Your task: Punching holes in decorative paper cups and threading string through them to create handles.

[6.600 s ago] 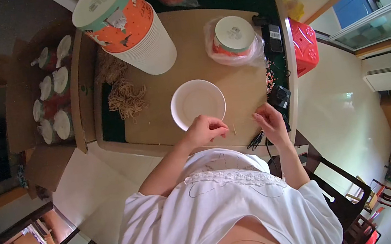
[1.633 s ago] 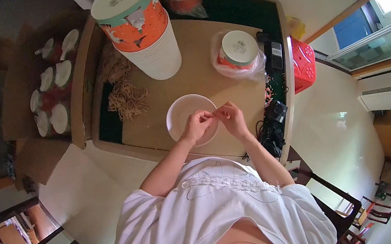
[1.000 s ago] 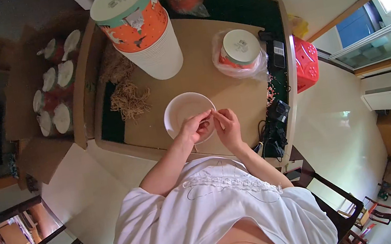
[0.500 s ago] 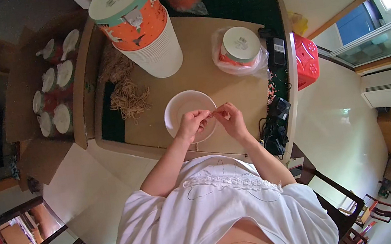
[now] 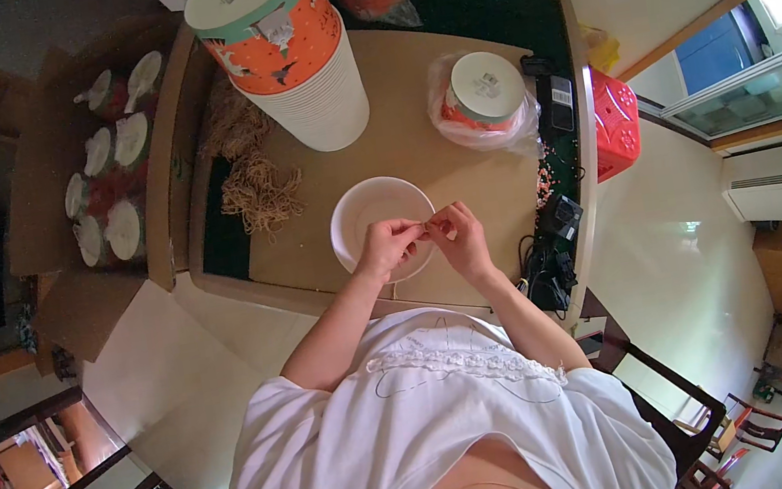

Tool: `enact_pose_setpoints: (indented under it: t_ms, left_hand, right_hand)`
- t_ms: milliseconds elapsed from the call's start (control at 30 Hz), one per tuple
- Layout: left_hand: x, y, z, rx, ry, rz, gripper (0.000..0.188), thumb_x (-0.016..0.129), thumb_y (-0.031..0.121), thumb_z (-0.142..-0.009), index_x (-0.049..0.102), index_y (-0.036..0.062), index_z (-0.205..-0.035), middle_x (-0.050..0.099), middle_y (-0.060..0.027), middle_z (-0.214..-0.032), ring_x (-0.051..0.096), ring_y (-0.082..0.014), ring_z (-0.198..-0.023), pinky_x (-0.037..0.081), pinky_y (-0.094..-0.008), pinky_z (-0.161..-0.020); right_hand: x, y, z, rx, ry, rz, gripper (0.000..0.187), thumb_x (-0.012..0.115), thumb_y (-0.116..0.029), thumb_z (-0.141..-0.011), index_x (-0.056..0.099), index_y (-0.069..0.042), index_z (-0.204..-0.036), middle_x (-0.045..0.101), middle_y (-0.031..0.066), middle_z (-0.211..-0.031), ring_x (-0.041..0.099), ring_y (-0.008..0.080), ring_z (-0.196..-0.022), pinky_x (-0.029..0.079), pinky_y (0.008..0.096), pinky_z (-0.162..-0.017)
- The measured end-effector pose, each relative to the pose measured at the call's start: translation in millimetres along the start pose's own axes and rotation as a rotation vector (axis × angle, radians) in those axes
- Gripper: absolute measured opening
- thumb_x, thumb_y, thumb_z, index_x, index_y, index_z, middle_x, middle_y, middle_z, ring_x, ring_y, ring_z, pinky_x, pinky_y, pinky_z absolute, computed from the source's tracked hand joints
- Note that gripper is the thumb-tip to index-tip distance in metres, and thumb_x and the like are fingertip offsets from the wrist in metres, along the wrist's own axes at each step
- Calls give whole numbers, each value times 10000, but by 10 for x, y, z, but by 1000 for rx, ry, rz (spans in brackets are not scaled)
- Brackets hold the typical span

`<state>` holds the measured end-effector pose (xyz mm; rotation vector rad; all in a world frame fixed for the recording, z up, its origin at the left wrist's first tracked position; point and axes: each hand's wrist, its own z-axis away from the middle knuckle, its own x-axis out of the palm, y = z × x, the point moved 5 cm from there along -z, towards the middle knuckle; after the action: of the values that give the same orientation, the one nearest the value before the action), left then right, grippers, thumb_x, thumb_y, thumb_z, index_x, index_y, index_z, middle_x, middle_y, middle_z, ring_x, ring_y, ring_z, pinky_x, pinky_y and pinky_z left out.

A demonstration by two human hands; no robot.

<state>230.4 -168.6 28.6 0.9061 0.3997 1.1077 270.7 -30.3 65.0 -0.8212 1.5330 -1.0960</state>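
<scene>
A white bowl (image 5: 370, 220) sits on the tan tabletop (image 5: 416, 139) in front of me. Both hands meet over the bowl's near right rim. My left hand (image 5: 388, 247) and my right hand (image 5: 457, 233) pinch a tiny object between their fingertips; it is too small to identify. A thin thread seems to run down from the hands across my white shirt.
A tall stack of white and orange paper cups (image 5: 286, 48) stands at the back left. A lidded tub in a plastic bag (image 5: 483, 99) is at the back right. Tan strands (image 5: 257, 194) lie left. A red basket (image 5: 612, 120), black devices (image 5: 559, 219) and a box of lidded cups (image 5: 113, 175) surround the table.
Earlier my hands rested apart at the table's near edge. They have come together over the bowl and stayed there, with only small finger movements in the last second.
</scene>
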Motion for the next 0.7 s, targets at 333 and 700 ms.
enact_pose_setpoints:
  t_ms: [333, 700]
  left_hand:
    - [-70, 0, 25, 132, 65, -85, 81, 557, 110, -868, 607, 45, -868, 645, -13, -752, 522, -50, -530, 355, -189, -410]
    - [-115, 57, 83, 85, 77, -40, 98, 552, 129, -868, 599, 44, -854, 655, -30, -751, 527, -56, -509, 371, -194, -394]
  right_hand:
    - [-22, -234, -5, -104, -90, 253, 120, 671, -108, -727, 621, -59, -824, 570, 127, -819, 574, 306, -749, 466, 390, -629]
    - [-14, -211, -23, -102, -97, 253, 61, 646, -91, -733, 643, -69, -789, 572, 129, -782, 575, 316, -725, 466, 400, -632]
